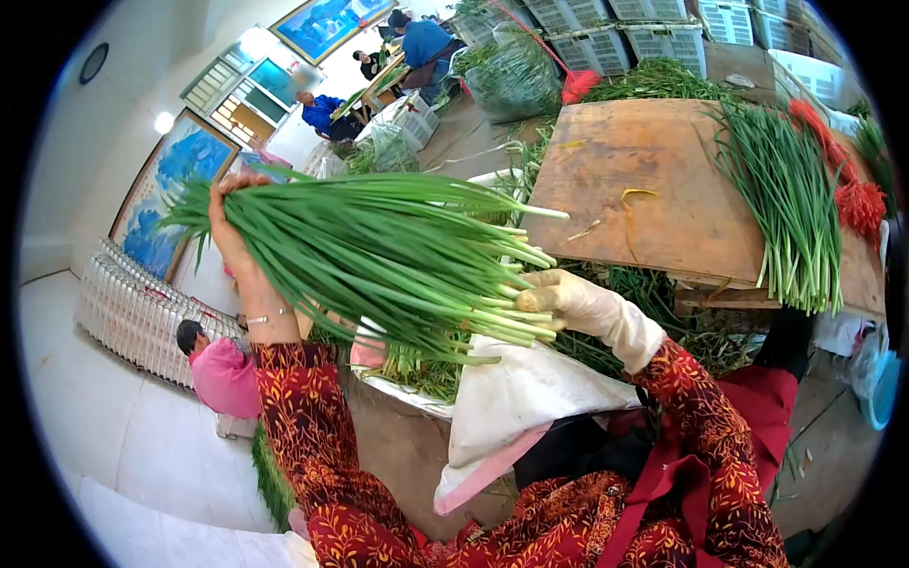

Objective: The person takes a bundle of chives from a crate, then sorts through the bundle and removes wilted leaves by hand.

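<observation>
A big bunch of garlic chives (369, 246) is held up level in front of me, leaf tips to the left and pale stem ends to the right. My left hand (232, 213), bare with a bracelet at the wrist, is wrapped round the leafy end. At the stem end my right hand (563, 301), in a pale glove, has its fingers closed against the white stalks. Its fingertips are partly hidden, so which stalks it pinches is hard to see. Below the bunch lies a white cloth (521, 398) over my lap.
On the wooden board (644, 180) at right lie another pile of chives (786, 204), red ties (857, 194) and a yellow band (636, 194). Loose greens fill a white basket (417, 402) below. Crates (663, 43) stand behind; a person in pink (225, 379) sits at left, others farther back.
</observation>
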`<action>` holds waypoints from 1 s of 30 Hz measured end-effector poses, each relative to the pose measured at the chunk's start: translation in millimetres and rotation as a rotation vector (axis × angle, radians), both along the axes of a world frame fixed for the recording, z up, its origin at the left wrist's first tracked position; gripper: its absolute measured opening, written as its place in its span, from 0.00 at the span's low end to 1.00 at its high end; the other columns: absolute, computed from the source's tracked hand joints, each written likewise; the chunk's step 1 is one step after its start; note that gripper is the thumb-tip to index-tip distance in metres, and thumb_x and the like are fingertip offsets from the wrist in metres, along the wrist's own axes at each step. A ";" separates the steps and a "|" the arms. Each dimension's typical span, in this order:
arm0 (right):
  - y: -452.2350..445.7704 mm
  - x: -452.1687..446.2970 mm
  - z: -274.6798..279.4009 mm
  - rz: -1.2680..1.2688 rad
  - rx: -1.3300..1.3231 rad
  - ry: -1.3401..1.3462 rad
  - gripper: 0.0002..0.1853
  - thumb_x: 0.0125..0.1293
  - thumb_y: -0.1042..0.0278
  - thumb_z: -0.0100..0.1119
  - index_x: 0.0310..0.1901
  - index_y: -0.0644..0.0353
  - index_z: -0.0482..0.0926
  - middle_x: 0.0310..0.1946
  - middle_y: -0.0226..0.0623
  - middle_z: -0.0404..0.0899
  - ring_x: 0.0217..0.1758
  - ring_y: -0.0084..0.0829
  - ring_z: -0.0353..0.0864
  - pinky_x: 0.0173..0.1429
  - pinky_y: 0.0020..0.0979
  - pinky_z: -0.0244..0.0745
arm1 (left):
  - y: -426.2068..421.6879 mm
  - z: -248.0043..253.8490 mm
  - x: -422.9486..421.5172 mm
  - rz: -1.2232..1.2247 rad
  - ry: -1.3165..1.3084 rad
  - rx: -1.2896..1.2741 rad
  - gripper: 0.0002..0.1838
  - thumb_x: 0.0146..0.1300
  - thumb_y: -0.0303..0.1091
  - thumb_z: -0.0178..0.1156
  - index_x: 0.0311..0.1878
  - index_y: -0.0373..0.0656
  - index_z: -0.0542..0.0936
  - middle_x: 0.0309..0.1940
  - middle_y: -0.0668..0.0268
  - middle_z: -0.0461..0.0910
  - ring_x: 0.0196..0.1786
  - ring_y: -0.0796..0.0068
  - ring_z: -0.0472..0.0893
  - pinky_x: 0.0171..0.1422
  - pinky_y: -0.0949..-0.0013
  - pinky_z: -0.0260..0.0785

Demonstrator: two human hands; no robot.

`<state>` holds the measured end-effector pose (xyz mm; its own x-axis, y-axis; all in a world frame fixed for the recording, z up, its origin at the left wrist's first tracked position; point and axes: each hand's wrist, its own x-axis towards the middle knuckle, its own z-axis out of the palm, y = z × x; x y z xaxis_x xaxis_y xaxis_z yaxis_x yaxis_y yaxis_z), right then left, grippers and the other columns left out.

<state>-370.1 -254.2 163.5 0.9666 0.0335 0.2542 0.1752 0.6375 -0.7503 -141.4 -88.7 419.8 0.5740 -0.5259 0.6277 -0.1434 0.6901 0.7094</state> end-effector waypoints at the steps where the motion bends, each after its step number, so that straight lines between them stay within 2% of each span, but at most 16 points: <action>1: -0.9 -12.9 0.7 0.015 -0.031 0.072 0.14 0.62 0.61 0.53 0.41 0.64 0.73 0.20 0.22 0.67 0.17 0.15 0.60 0.20 0.19 0.54 | -1.4 -0.4 3.9 0.031 -0.011 -0.001 0.08 0.59 0.35 0.52 0.30 0.40 0.72 0.29 0.63 0.75 0.37 0.70 0.74 0.47 0.69 0.67; 2: -1.2 -26.3 1.7 0.033 -0.061 0.145 0.13 0.63 0.60 0.52 0.37 0.64 0.73 0.14 0.20 0.62 0.13 0.14 0.55 0.17 0.19 0.48 | -2.1 -0.7 7.3 0.064 -0.021 -0.001 0.08 0.59 0.35 0.52 0.31 0.40 0.73 0.29 0.62 0.75 0.38 0.70 0.74 0.47 0.69 0.67; 4: -9.7 -45.3 -17.5 0.033 -0.176 0.244 0.13 0.63 0.60 0.52 0.34 0.65 0.74 0.12 0.23 0.63 0.12 0.17 0.55 0.17 0.20 0.51 | 1.3 4.8 19.6 0.053 -0.009 0.078 0.11 0.62 0.38 0.47 0.32 0.41 0.73 0.30 0.60 0.76 0.39 0.66 0.75 0.50 0.65 0.67; 6: -22.8 -55.9 -45.5 -0.107 -0.617 0.507 0.11 0.61 0.61 0.52 0.35 0.61 0.76 0.14 0.25 0.69 0.15 0.19 0.64 0.20 0.22 0.60 | -15.2 7.2 -14.5 0.438 0.021 0.076 0.14 0.64 0.40 0.43 0.31 0.41 0.73 0.31 0.58 0.76 0.39 0.65 0.75 0.51 0.63 0.66; 8: -38.7 -52.8 -108.5 -0.406 -1.643 0.557 0.13 0.59 0.60 0.54 0.38 0.60 0.77 0.23 0.28 0.78 0.26 0.27 0.75 0.33 0.29 0.70 | -24.2 14.8 -23.1 0.428 0.014 0.063 0.10 0.60 0.35 0.47 0.26 0.42 0.70 0.26 0.61 0.73 0.33 0.64 0.74 0.45 0.61 0.68; 9: -42.4 -51.0 -117.8 -0.435 -1.618 0.521 0.18 0.57 0.59 0.56 0.46 0.62 0.75 0.35 0.30 0.80 0.39 0.29 0.76 0.45 0.32 0.71 | -30.2 20.6 -14.3 0.404 0.031 0.029 0.10 0.60 0.35 0.47 0.25 0.42 0.69 0.25 0.60 0.72 0.32 0.63 0.74 0.45 0.61 0.68; 12: -23.4 -35.9 -56.5 -0.494 -0.778 0.349 0.26 0.56 0.56 0.58 0.54 0.60 0.70 0.40 0.32 0.78 0.41 0.25 0.75 0.44 0.29 0.70 | -42.3 37.4 5.7 0.344 0.025 0.010 0.12 0.63 0.36 0.45 0.24 0.41 0.66 0.23 0.58 0.71 0.30 0.61 0.72 0.42 0.58 0.70; 15: -8.4 -8.2 -5.2 -0.400 -0.534 0.211 0.34 0.55 0.52 0.59 0.60 0.60 0.62 0.42 0.34 0.76 0.39 0.22 0.74 0.38 0.25 0.70 | -54.6 55.1 1.8 0.273 0.105 -0.005 0.13 0.64 0.34 0.43 0.24 0.40 0.65 0.22 0.58 0.70 0.28 0.61 0.71 0.39 0.55 0.70; 19: 11.3 32.6 3.9 -0.220 -0.319 0.060 0.40 0.53 0.52 0.63 0.62 0.65 0.58 0.41 0.35 0.75 0.31 0.20 0.76 0.24 0.18 0.68 | -68.3 70.0 -7.2 0.319 0.069 -0.052 0.13 0.64 0.35 0.44 0.24 0.40 0.65 0.23 0.58 0.70 0.29 0.59 0.71 0.40 0.54 0.71; 20: 17.6 34.3 4.0 -0.162 -0.269 0.054 0.30 0.56 0.53 0.61 0.54 0.66 0.67 0.36 0.34 0.76 0.30 0.20 0.76 0.25 0.18 0.69 | -70.6 73.8 -6.6 0.284 0.067 -0.048 0.13 0.64 0.35 0.44 0.24 0.40 0.65 0.23 0.58 0.70 0.29 0.59 0.71 0.41 0.53 0.71; 22: 26.4 25.1 5.6 -0.067 -0.368 -0.008 0.18 0.61 0.54 0.55 0.40 0.64 0.74 0.27 0.28 0.74 0.26 0.18 0.72 0.26 0.18 0.67 | -70.5 78.2 -8.6 0.219 0.062 -0.038 0.14 0.64 0.36 0.44 0.25 0.39 0.65 0.23 0.58 0.70 0.29 0.59 0.71 0.41 0.53 0.71; 24: 31.1 -6.8 16.8 -0.162 -0.342 0.065 0.14 0.65 0.56 0.47 0.28 0.58 0.70 0.19 0.23 0.66 0.19 0.16 0.61 0.28 0.19 0.62 | -69.1 75.1 -20.1 0.270 0.040 -0.047 0.13 0.64 0.35 0.44 0.25 0.39 0.66 0.24 0.57 0.70 0.30 0.59 0.71 0.40 0.54 0.71; 27: 6.6 -39.6 -17.1 -0.277 -0.534 0.164 0.17 0.63 0.52 0.45 0.28 0.58 0.72 0.19 0.22 0.64 0.21 0.17 0.60 0.28 0.20 0.60 | -64.1 77.3 -4.0 0.206 0.015 -0.009 0.14 0.64 0.37 0.43 0.25 0.38 0.67 0.24 0.58 0.70 0.32 0.58 0.73 0.42 0.57 0.70; 28: -6.9 -48.9 -33.5 -0.276 -0.701 0.333 0.19 0.63 0.51 0.45 0.32 0.59 0.75 0.23 0.26 0.72 0.23 0.22 0.67 0.31 0.23 0.65 | -58.0 78.6 7.4 0.142 0.023 -0.005 0.14 0.64 0.37 0.43 0.25 0.38 0.67 0.24 0.58 0.71 0.32 0.58 0.73 0.43 0.58 0.70; 29: -25.5 -50.9 -65.1 -0.278 -1.137 0.405 0.20 0.63 0.50 0.45 0.38 0.59 0.78 0.32 0.30 0.79 0.32 0.28 0.77 0.36 0.28 0.70 | -53.3 79.7 15.8 0.077 0.030 -0.002 0.14 0.64 0.37 0.43 0.24 0.39 0.67 0.24 0.59 0.71 0.33 0.58 0.73 0.44 0.58 0.70; 30: -32.6 -45.9 -87.4 -0.104 -1.728 0.702 0.20 0.62 0.50 0.47 0.41 0.58 0.79 0.39 0.34 0.80 0.43 0.31 0.79 0.43 0.32 0.72 | -53.1 80.0 17.3 0.010 0.035 0.002 0.15 0.64 0.37 0.43 0.24 0.39 0.67 0.24 0.59 0.71 0.33 0.58 0.73 0.45 0.59 0.69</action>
